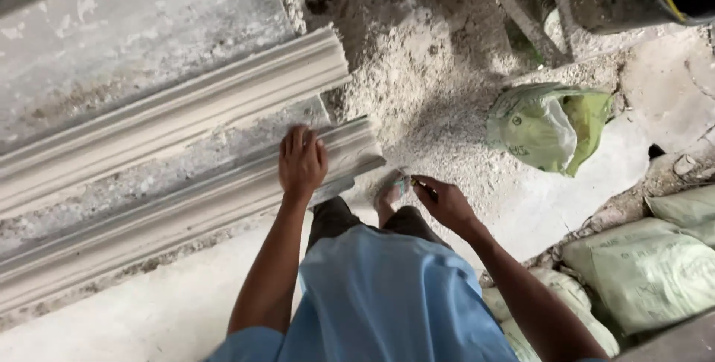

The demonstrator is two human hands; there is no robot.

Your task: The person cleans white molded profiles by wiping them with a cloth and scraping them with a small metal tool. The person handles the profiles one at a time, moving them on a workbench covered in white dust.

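The head view showed the left hand (pixel 302 161) pressed flat, fingers together, near the cut end of the nearer moulding (pixel 186 209), whose long axis ran lower-left to upper-right, while the right hand (pixel 445 202) pinched a small tool (pixel 406 183) above open dusty floor (pixel 536 213).

The floor (pixel 149 317) at my left is open. On my right, stacked sacks (pixel 640 272) and a green bag (pixel 551 127) block the way.

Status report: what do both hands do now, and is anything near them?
Left hand flat on plaster moulding. Right hand pinching small dark tool. Green bag lying beyond, apart.
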